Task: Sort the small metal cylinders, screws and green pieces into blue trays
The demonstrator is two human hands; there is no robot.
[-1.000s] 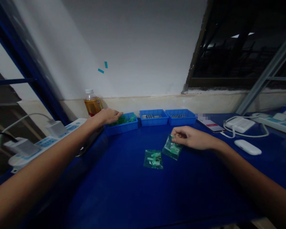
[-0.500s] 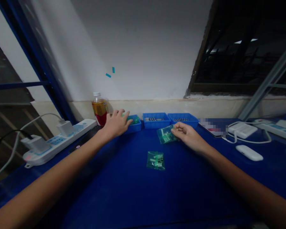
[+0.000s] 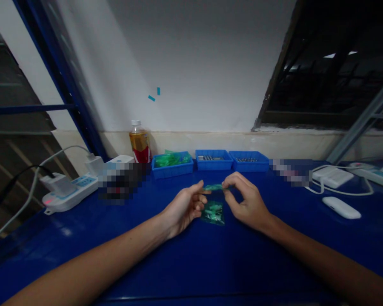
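Observation:
Both of my hands meet over the middle of the blue table. My left hand and my right hand each pinch one end of a small green plastic bag, held flat between them a little above the surface. Directly under it, on the table, lies a second green bag with small pale parts inside. Behind them stands a blue tray filled with more green bags.
Two more blue trays with small metal parts stand by the wall. A drink bottle is at the back left, a power strip with plugs at the left. White chargers and cables and a white oblong device lie right.
My left hand has left the tray of green bags and come back to the middle. My right hand brought its bag in to meet it; now both hands hold that bag.

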